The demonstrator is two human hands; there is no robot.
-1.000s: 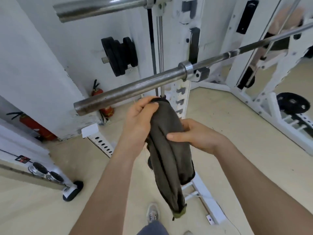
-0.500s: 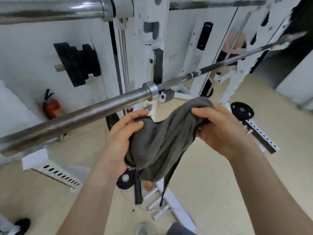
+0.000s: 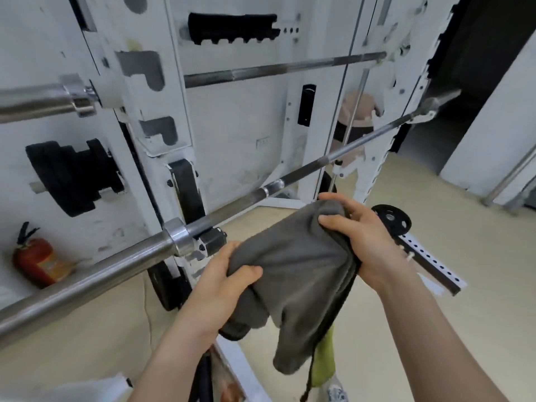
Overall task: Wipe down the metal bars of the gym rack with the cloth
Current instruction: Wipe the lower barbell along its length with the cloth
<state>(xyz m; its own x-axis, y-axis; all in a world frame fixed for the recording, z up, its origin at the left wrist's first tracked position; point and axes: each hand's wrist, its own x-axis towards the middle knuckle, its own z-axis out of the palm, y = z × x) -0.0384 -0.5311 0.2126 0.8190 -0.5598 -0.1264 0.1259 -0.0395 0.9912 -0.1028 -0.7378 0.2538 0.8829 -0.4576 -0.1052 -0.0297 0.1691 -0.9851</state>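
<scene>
**Fingers pinched on cloth, bar not yet touched**

Fingers of both hands are closed on the grey cloth, held near the barbell (apart from it). A loose hanging end could be snagged on the collar.

grey cloth with yellow-green underside, bare silver steel barbell, white rack upright with chipped paint, black weight plates, red fire extinguisher, beige floor

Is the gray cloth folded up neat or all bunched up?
Bunched up. The cloth hangs in loose folds between the left hand and right hand.
</scene>
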